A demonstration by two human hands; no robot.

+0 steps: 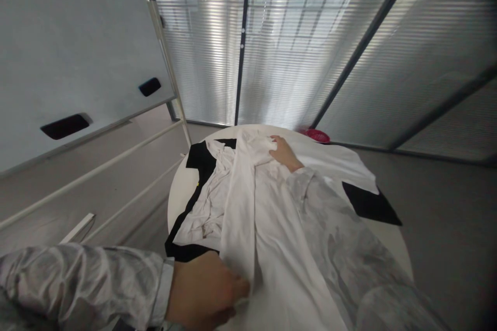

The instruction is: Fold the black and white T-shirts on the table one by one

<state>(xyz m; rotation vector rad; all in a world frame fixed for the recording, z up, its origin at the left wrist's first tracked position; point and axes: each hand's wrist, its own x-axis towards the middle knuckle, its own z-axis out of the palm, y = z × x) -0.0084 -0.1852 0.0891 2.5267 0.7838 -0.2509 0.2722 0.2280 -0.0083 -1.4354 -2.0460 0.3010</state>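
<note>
A white shirt point(272, 201) lies spread over a round table, partly folded, with one long strip turned over along its middle. Its left part is crumpled, while another white part reaches out to the right. Close to me, my left hand point(207, 289) is closed on the shirt's near edge, slightly blurred. At the far end my right hand point(285, 152) pinches the shirt near its top, fingers bent over the cloth. Beneath the shirt a black garment point(370, 204) shows at both sides; most of it is covered.
The pale round table point(178, 194) shows its rim at left and right. Behind it a red basket point(317, 136) sits near the glass wall with blinds point(279, 62). A whiteboard point(77, 51) on a white metal frame point(93, 173) stands at the left.
</note>
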